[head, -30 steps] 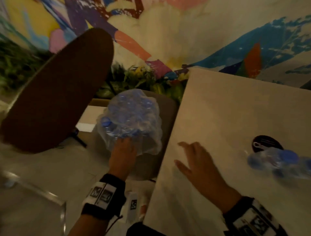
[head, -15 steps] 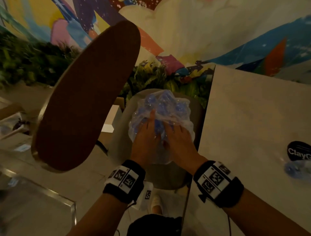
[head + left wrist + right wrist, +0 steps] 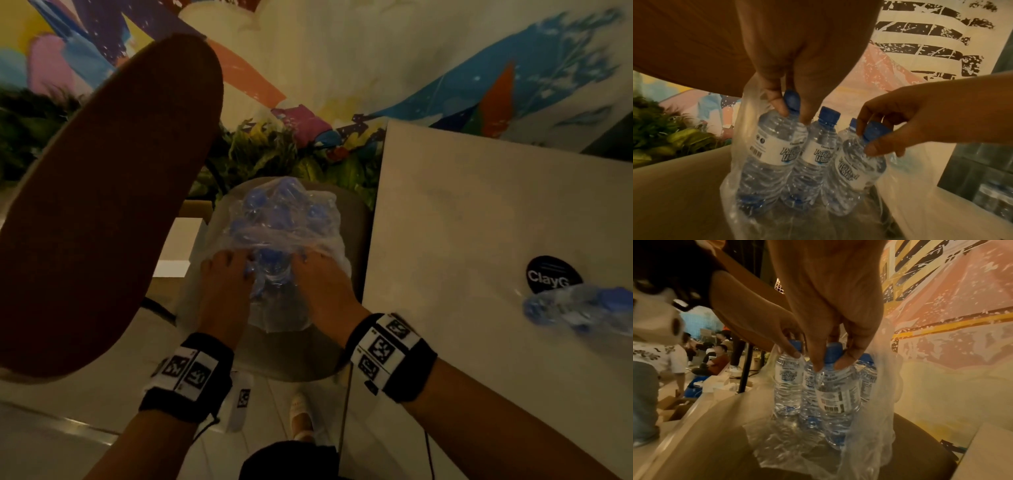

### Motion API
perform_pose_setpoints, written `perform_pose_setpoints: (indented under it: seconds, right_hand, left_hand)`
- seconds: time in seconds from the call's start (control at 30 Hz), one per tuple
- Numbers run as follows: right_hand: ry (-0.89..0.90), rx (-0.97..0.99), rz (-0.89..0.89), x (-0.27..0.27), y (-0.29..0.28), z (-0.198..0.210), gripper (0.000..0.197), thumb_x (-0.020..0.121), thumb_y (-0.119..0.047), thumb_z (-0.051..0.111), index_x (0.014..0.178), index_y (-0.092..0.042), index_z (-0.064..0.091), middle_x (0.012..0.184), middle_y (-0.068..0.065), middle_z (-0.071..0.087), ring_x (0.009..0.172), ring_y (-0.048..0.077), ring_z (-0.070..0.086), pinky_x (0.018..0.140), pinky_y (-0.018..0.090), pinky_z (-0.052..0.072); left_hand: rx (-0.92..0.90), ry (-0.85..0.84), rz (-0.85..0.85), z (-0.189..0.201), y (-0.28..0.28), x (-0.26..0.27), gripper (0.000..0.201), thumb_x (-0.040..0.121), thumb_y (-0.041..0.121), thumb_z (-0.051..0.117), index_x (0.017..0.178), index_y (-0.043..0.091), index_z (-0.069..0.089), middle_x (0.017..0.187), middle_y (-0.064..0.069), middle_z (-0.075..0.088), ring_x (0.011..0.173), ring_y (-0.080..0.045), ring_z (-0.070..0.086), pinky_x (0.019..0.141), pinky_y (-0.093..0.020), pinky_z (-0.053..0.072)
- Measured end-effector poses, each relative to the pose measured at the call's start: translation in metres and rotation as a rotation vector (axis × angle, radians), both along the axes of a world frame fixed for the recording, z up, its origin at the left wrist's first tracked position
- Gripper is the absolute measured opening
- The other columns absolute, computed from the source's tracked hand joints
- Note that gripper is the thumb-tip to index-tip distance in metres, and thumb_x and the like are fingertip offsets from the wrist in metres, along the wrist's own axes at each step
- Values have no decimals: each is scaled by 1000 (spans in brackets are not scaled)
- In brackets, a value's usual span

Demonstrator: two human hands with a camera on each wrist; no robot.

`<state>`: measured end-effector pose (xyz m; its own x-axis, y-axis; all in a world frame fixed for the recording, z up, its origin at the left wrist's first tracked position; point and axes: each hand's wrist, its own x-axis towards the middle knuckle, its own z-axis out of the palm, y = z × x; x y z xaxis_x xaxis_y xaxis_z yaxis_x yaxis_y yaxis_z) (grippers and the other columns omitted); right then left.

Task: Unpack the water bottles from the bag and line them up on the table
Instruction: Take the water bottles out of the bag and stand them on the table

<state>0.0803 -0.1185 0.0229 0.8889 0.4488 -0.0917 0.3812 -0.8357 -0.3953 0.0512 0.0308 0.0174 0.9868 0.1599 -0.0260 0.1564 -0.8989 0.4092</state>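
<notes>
A crinkly clear plastic bag of ribbed, blue-capped water bottles sits on a rounded grey chair beside the pale bench. Left hand and right hand each pinch a bottle's cap; more bottles lie blurred on the bench

blurred bottles cut off at table edge

All three views are dim and warm-toned, with soft grain. The head view bends strongly at its edges, and the bottles at the white table's right edge are smeared by blur. Wrist views stretch toward their borders; backgrounds are soft.
</notes>
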Motion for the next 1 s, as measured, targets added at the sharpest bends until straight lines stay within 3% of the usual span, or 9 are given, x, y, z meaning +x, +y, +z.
perform_pose_setpoints:
  seconds: [0.17,0.23,0.3,0.37,0.47,0.57,0.73,0.87,1.0]
  right_hand:
    - [24,134,-34,-34,-41,8,28,90,-10,53,117,-5,48,116,21,53,96,36,58,74,39,49]
    - [98,172,-34,-46,-73,17,29,87,-17,58,113,-8,49,111,16,52,89,31,56,67,34,41]
    - [172,192,-61,-57,-112,26,30,84,-25,62,109,-13,50,103,12,52,81,26,54,65,31,37]
    - [188,180,-103,-63,-155,31,26,84,-27,61,104,-13,53,97,12,52,80,29,55,65,34,40]
    - [140,147,-202,-61,-221,33,18,85,-23,59,98,-11,56,92,12,53,79,31,56,65,35,40]
    - [62,79,-288,-52,-279,33,19,87,-24,59,99,-10,55,95,13,53,79,32,56,67,40,44]
    - [-21,-9,-324,-30,-341,24,16,86,-19,57,97,-7,55,94,17,52,75,35,56,64,46,47]
    - [-16,-77,-329,-18,-361,7,9,86,-9,55,94,-6,54,92,19,51,72,38,55,63,49,47]
    - [-28,-132,-350,-15,-371,-5,13,85,-7,56,98,-6,55,94,21,51,70,36,54,56,36,31]
  left_hand:
    - [14,-49,33,17,-19,-22,20,77,4,66,95,6,59,95,-23,60,87,-32,54,72,-40,44]
    - [-39,-87,-44,32,-39,-33,18,74,-1,68,90,4,61,84,-16,60,77,-14,49,67,-20,41]
    - [-112,-62,-131,41,-62,-40,20,72,-3,69,90,4,63,84,-14,61,73,-11,50,63,-12,39]
    - [-146,-38,-172,44,-93,-38,23,71,-2,71,92,5,63,85,-14,63,71,-22,56,63,-21,40]
    - [-223,-60,-244,41,-153,-29,21,70,9,74,90,6,66,80,-3,58,71,-19,53,62,-21,38]
    - [-322,-63,-334,35,-219,-14,28,66,21,64,92,10,68,88,-8,69,79,-21,59,74,-18,38]
    - [-400,-32,-470,19,-316,17,23,66,5,70,88,-1,70,85,-24,72,78,-33,68,72,-21,38]
    - [-372,-5,-446,-1,-358,37,22,70,0,67,91,3,70,87,-22,72,81,-34,66,68,-14,33]
    - [-372,2,-443,-10,-368,47,24,70,1,61,92,8,68,86,-20,67,82,-35,61,73,-35,48]
